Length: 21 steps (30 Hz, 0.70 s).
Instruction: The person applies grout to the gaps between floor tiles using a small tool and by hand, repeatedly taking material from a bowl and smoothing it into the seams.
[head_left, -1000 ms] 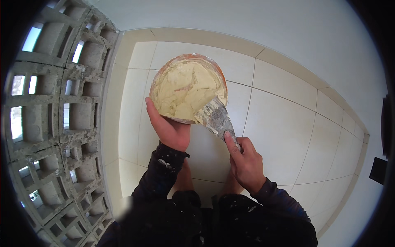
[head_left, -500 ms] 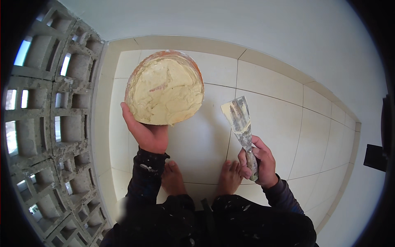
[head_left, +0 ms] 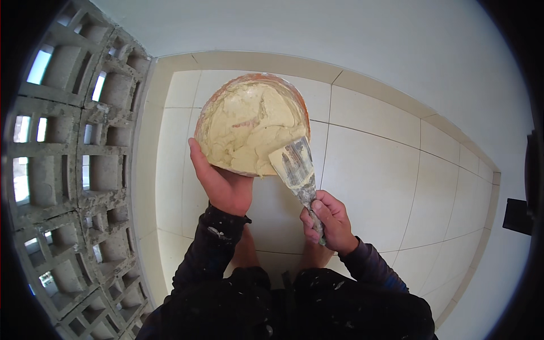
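My left hand [head_left: 228, 190] supports an orange bowl [head_left: 305, 107] from beneath its near-left side, the thumb along the rim. Thick cream-coloured putty [head_left: 249, 127] coats the inside of the bowl. In my right hand [head_left: 331, 222] is a putty knife [head_left: 303, 180], gripped by its handle, with the blade pointing up and left. Streaks of putty smear the blade. Its tip overlaps the bowl's near-right rim in the picture; I cannot tell whether they touch. The fingers under the bowl are hidden.
A pierced concrete block wall [head_left: 102, 136] stands along the left. Ahead is a smooth pale wall [head_left: 317, 28] with a tiled skirting [head_left: 260, 58]. Cream floor tiles [head_left: 368, 181] lie below my hands. A black object [head_left: 517, 216] shows at the far right.
The bowl and my left hand have shifted right. My right hand has brought the putty knife left, so its blade now overlaps the bowl's edge.
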Available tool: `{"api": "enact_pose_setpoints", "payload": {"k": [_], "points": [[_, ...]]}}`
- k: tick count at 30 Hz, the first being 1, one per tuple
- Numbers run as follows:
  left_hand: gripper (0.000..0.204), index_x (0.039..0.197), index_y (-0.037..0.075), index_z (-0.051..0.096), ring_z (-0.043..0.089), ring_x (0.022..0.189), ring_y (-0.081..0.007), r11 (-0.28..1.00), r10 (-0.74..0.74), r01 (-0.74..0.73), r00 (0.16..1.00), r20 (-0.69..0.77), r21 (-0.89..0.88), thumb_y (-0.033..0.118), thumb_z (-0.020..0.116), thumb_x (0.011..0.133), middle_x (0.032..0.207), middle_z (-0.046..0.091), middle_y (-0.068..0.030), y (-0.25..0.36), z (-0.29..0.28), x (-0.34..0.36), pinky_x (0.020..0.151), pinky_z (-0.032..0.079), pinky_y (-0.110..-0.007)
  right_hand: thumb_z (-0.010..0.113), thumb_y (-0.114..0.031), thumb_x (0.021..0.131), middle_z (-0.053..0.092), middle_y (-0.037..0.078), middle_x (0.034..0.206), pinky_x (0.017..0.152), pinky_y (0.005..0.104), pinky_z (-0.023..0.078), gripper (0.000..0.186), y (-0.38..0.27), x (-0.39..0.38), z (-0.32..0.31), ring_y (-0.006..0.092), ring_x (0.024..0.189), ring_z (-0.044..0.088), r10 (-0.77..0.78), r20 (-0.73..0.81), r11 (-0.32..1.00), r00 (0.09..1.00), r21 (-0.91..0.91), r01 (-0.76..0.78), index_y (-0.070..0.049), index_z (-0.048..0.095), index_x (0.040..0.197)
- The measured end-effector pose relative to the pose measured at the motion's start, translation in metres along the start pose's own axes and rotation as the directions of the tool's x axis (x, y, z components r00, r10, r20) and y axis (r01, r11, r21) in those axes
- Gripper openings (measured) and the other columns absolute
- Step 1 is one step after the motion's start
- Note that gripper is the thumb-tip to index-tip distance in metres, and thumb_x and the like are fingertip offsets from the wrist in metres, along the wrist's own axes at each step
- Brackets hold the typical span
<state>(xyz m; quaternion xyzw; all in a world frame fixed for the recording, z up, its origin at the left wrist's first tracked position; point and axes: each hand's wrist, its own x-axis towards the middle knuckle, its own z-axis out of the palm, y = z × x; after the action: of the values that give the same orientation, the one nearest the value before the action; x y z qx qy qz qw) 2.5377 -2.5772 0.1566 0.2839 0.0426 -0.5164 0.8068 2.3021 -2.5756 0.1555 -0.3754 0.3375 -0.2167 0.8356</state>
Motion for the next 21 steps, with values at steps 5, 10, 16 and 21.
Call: {"api": "enact_pose_setpoints", "payload": {"k": [5,10,16,21], "points": [[0.069,0.154,0.017,0.037,0.044,0.139,-0.0270,0.991,0.127,-0.127,0.992,-0.006,0.043,0.062,0.038,0.101,0.153,0.044,-0.0046,0.016,-0.006,0.018,0.110,0.041,-0.048,0.046,-0.022,0.108,0.055,0.002,0.079,0.054,0.0224,0.043,0.026,0.009,-0.027,-0.027,0.0082,0.058,0.050,0.112,-0.119,0.992,0.987,-0.041,-0.118,-0.003,0.055,0.123],[0.065,0.155,0.017,0.034,0.044,0.140,-0.0287,0.981,0.192,-0.190,0.981,-0.030,0.049,0.057,0.032,0.104,0.154,0.043,-0.0057,0.019,0.006,0.015,0.114,0.037,-0.050,0.052,-0.008,0.102,0.056,0.005,0.085,0.063,0.0264,0.045,0.040,-0.036,-0.023,-0.008,0.0132,0.068,0.051,-0.343,-0.068,0.629,0.937,-0.758,0.175,0.001,0.053,0.141],[0.067,0.155,0.014,0.034,0.044,0.140,-0.0282,0.982,0.187,-0.187,0.982,0.031,-0.007,0.057,0.034,0.104,0.154,0.044,-0.0071,0.017,0.005,0.011,0.114,0.037,-0.048,0.052,-0.001,0.097,0.061,0.010,0.094,0.067,0.0283,0.049,0.041,-0.055,0.006,0.018,0.0158,0.074,0.058,-0.542,0.246,0.174,0.804,-0.903,0.394,0.003,0.054,0.138],[0.069,0.151,0.010,0.038,0.050,0.134,-0.0264,0.988,0.138,-0.142,0.987,0.078,0.056,0.059,0.036,0.103,0.147,0.049,-0.0087,0.021,-0.007,0.015,0.109,0.044,-0.043,0.049,-0.007,0.103,0.068,0.004,0.094,0.057,0.0225,0.048,0.028,-0.094,-0.021,0.009,0.0053,0.060,0.053,-0.146,-0.107,0.811,0.984,-0.583,0.057,0.007,0.057,0.126]]}}
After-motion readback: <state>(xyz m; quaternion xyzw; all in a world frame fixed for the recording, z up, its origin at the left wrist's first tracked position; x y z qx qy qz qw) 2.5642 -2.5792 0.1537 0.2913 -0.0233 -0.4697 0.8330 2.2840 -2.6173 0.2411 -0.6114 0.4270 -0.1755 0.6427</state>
